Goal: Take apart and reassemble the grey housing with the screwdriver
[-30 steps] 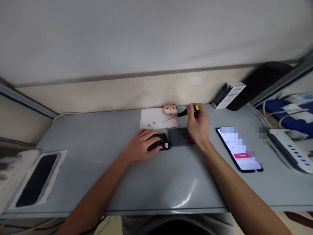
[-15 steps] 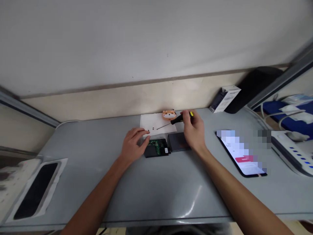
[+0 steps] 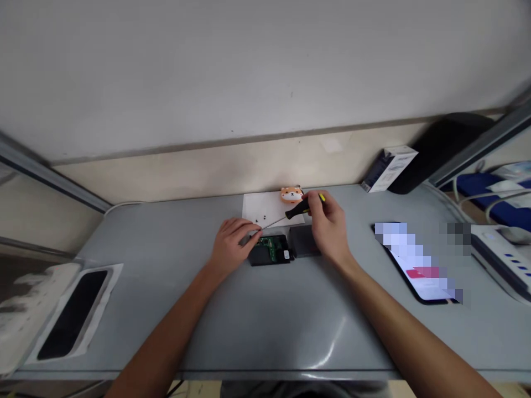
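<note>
My right hand (image 3: 329,226) is closed round the black-and-yellow handle of a screwdriver (image 3: 299,208), whose thin shaft slants down to the left. At the shaft's end, thumb and forefinger of my left hand (image 3: 233,243) pinch the tip; whether a tiny screw is there too, I cannot make out. Just below these fingers lies an opened black case with a green circuit board (image 3: 271,249), its upper left corner partly covered by my left hand. Touching or nearly touching its right side is a dark flat cover (image 3: 302,242), partly behind my right hand.
Small dark screws (image 3: 264,217) rest on a white paper (image 3: 253,204) behind the case. An orange dog-faced pouch (image 3: 291,194) sits at the paper's back edge. To the right are a lit phone (image 3: 410,262), a power strip (image 3: 500,257) and a box (image 3: 390,168); a dark phone (image 3: 74,315) lies left.
The screwdriver's tip has moved from the paper down-left to my left fingertips, which have closed on it. The view has shifted slightly.
</note>
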A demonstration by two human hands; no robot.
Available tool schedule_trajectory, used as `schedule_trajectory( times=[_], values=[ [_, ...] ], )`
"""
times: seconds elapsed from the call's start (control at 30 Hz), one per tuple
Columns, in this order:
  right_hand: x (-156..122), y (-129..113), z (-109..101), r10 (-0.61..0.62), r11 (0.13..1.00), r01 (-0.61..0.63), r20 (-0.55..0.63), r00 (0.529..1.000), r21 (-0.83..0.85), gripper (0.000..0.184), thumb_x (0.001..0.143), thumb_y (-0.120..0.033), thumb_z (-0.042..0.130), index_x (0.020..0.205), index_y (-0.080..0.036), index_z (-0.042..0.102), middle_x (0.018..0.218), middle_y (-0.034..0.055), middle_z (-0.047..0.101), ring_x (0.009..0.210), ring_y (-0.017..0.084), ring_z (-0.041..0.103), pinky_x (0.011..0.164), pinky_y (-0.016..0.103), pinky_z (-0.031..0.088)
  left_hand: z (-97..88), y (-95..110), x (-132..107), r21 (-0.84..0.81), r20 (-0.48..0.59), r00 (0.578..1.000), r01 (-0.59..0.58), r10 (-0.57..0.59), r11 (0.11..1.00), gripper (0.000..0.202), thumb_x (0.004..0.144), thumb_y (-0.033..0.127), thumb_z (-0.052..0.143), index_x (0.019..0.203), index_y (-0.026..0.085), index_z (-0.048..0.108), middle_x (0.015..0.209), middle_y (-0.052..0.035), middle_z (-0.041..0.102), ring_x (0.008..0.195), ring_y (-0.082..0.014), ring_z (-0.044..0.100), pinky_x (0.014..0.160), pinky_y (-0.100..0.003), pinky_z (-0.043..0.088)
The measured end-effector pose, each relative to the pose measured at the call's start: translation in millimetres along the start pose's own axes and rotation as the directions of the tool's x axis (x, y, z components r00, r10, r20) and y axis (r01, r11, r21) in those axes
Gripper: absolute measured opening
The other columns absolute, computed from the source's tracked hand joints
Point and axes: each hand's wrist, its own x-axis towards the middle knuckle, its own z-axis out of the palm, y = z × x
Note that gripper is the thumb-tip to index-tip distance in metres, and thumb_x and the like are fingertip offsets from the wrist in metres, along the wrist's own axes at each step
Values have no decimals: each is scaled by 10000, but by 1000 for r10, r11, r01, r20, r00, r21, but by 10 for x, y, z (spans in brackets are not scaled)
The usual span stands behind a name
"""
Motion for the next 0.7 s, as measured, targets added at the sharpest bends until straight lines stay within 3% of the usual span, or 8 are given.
schedule_trajectory(
  times=[0.17,0.37,0.6,0.7],
  values=[
    [11,-22,3,88,995,-86,-50,995,45,417,918,-607,564,834,-213,671,804,27,691,803,182,619,766,319,496,-51,2,29,-54,-23,999,27,-28,998,204,1068,330,621,955,230,758,880,-25,792,794,-168,714,780,-342,534],
    [29,8,6,160,987,-159,-38,986,40,475,887,-669,551,833,-212,670,728,3,616,707,168,526,667,304,438,-62,22,51,-103,-74,997,8,-15,995,193,1068,315,627,949,232,756,850,-14,800,751,-158,709,750,-334,540],
    [23,26,16,152,985,-149,-20,988,89,425,907,-629,575,834,-220,661,754,10,646,699,168,540,668,310,450,-51,59,40,-149,-31,991,125,-131,981,212,1050,363,650,916,254,774,843,-18,804,757,-183,713,775,-372,566],
    [17,39,15,150,986,-149,-6,989,74,429,922,-625,569,832,-215,657,746,10,645,696,166,552,667,307,460,-97,31,46,-168,43,986,168,-163,971,178,1014,428,697,1028,269,774,919,-30,808,818,-199,722,837,-392,583]
  ],
)
